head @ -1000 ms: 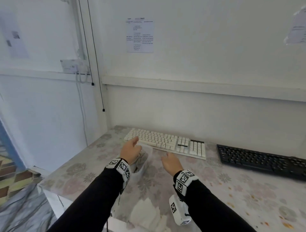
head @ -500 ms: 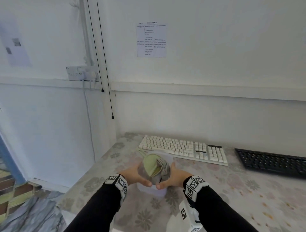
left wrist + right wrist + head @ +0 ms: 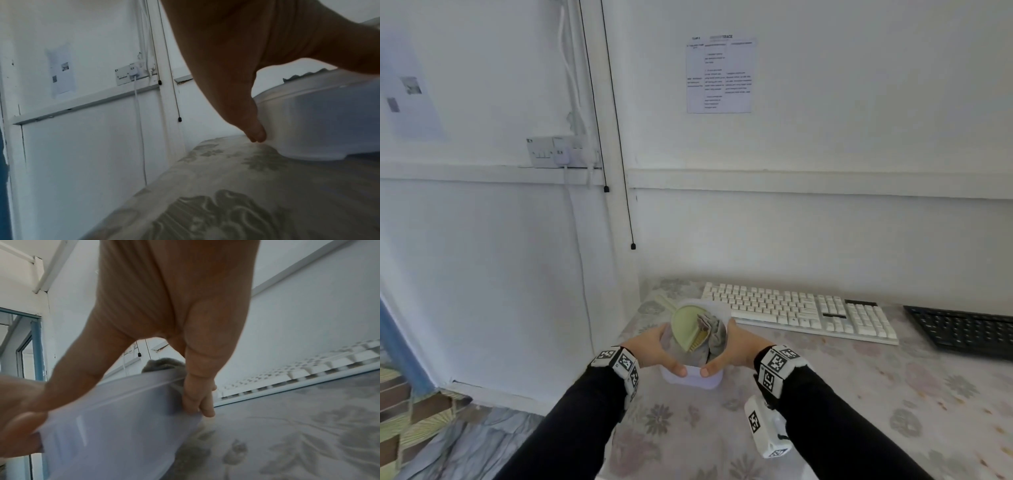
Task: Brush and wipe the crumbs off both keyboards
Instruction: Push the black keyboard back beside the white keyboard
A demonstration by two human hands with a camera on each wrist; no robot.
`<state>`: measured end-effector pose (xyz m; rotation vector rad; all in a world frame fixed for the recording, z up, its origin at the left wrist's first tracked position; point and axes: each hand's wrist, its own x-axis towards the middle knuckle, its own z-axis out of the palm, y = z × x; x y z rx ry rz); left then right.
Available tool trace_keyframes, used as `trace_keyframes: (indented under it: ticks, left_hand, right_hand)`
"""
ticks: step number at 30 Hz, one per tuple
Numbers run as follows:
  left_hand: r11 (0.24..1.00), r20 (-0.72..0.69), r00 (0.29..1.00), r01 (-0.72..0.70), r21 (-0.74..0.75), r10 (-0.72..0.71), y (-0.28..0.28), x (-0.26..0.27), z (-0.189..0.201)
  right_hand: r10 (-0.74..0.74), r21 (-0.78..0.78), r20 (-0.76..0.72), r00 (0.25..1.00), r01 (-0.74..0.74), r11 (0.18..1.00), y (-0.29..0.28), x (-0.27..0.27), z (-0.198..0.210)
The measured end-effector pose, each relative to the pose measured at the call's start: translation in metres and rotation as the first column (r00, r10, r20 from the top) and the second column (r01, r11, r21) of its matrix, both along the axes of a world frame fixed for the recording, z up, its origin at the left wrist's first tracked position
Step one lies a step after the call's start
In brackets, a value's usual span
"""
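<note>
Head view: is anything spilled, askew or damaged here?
Nothing stands out. Both hands, left hand and right hand, hold the translucent tub upright on the table; the green brush and grey cloth sit inside it.

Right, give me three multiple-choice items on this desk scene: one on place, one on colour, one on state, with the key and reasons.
1. Where does the white keyboard lie relative to the black keyboard?
A. to its left
B. to its right
C. on top of it

2. What colour is the dustpan in the plastic tub?
A. red
B. pale green
C. black

3. What are the left hand and right hand doing?
A. typing
C. gripping the tub's sides
B. hanging idle

Key: 1 A, the head view shows white left of black. 2 B, it shows green above the rim. 3 C, fingers curl round both walls.
</note>
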<state>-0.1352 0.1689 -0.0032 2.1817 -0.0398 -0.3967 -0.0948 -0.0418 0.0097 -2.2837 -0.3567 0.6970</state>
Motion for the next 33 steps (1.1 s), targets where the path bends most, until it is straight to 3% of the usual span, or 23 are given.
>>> trace_keyframes:
  ticks: [14, 17, 21, 26, 33]
  left_hand:
    - [0.998, 0.038, 0.998, -0.056, 0.025, 0.055, 0.062, 0.057, 0.012]
    - [0.996, 0.03, 0.996, -0.086, 0.018, 0.085, 0.071, 0.075, 0.012]
    - [0.995, 0.033, 0.994, -0.103, 0.015, 0.103, 0.082, 0.097, 0.009]
    - [0.996, 0.032, 0.996, -0.083, 0.025, 0.082, 0.085, 0.119, 0.002]
    - [0.996, -0.004, 0.996, -0.085, 0.021, 0.085, 0.09, 0.141, -0.003]
  right_hand:
    - [-0.048, 0.153, -0.019, 0.999, 0.051, 0.987, 0.069, 0.058, 0.002]
    - [-0.036, 0.162, -0.006, 0.999, 0.037, 0.986, 0.081, 0.096, -0.021]
    - [-0.018, 0.222, -0.048, 0.999, 0.028, 0.975, 0.094, 0.167, -0.082]
    - [-0.079, 0.217, -0.021, 0.997, 0.081, 0.973, 0.099, 0.153, -0.051]
    - [-0.105, 0.175, -0.035, 0.994, 0.11, 0.978, 0.106, 0.161, -0.042]
